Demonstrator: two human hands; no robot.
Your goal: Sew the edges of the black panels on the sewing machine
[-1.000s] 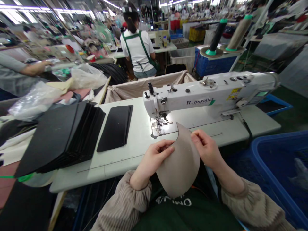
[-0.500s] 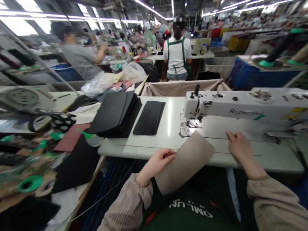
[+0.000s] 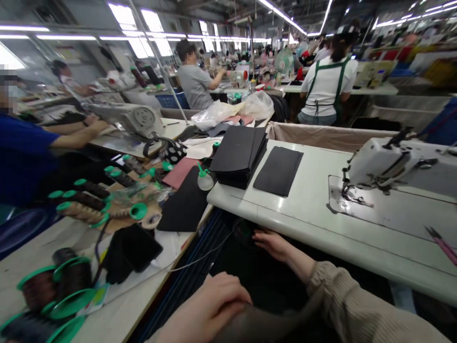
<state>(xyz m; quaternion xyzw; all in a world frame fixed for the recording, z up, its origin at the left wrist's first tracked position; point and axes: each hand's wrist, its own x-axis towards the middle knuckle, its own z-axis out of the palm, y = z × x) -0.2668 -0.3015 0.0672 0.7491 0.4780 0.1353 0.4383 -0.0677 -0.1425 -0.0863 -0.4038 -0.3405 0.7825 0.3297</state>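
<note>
The open right hand has left the tabletop for a position just below its front edge, while the left hand, drawn back, still grips the blurred taupe panel.

- Sewing wkshop, lg. factory floor.
- Sewing mach. on wht. tbl., R side; 2nd mach. on L.
- Thread cones + lg. spools w/ grn. ends.
- Stack of blk. panels on tbl.
- Ppl. at workstations, e.g. 1 in grn.-strapped apron.
- Strip lights overhead.
</note>
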